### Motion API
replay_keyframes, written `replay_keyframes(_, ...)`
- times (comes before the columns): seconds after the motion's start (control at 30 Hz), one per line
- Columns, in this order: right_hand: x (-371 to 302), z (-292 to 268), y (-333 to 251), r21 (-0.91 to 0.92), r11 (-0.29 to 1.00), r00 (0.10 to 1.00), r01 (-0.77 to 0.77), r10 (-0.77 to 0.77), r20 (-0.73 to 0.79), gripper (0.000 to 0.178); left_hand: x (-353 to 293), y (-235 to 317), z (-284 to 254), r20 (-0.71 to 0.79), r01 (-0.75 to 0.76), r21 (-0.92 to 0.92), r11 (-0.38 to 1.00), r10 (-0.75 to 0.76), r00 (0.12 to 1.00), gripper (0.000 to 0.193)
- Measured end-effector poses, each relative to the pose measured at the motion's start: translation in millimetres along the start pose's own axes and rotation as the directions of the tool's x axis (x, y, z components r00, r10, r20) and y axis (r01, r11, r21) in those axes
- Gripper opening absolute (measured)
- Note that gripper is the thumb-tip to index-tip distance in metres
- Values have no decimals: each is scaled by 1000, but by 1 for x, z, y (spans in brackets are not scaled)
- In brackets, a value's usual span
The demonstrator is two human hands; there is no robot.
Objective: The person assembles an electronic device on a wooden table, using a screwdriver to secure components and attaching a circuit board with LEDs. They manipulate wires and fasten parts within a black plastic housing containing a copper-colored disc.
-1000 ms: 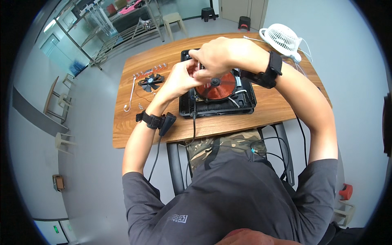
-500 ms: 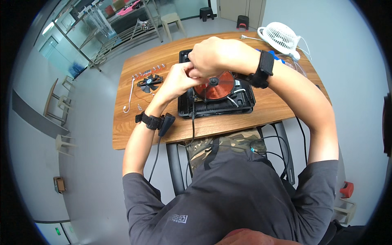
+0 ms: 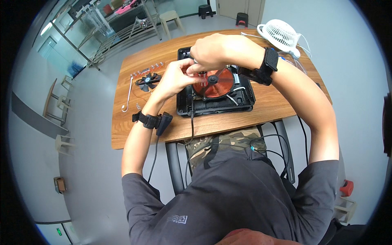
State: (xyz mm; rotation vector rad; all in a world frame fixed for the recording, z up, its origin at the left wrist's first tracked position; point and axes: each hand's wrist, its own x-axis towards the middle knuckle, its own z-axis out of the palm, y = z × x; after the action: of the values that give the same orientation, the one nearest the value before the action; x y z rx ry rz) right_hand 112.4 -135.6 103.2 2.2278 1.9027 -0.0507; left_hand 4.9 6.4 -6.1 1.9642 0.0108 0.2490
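Observation:
On the table lies an open black appliance housing (image 3: 220, 108), seemingly an induction cooker base, with a round copper coil (image 3: 222, 86) inside. My left hand (image 3: 176, 79) reaches over the coil's left edge, thumb stretched toward its middle and fingertips bent in. From the far right side my right hand (image 3: 209, 52) bends over the housing, its fingers closed downward beside the left fingertips. Both sets of fingertips meet above the coil's upper left. Whatever they pinch is hidden or too small to name. White wires (image 3: 232, 100) lie at the coil's lower right.
Left of the housing are a small black fan (image 3: 148, 83), an orange circuit strip (image 3: 147, 71), a white cable (image 3: 129, 96) and tiny loose parts (image 3: 138, 106). A white fan (image 3: 279, 34) stands at the far right. A black cord (image 3: 192, 126) hangs over the table's front edge.
My right hand has shifted slightly, with its fingers lower and more extended toward the left hand. The left thumb now reaches further over the coil. The view has moved a little.

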Motion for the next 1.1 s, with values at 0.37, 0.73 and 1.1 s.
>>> replay_keyframes(0.37,4,5,-7,142,988,997,58,-51,-54,43,-4,7,-1,75,1,24,1000,-3,997,27)
replay_keyframes(0.73,-6,7,7,99,991,994,91,-85,-62,40,-1,3,-5,72,121,-40,992,-118,990,42)
replay_keyframes(1.1,-11,8,9,31,992,991,120,-118,-68,48,8,-21,-9,65,37,71,997,-41,997,32)
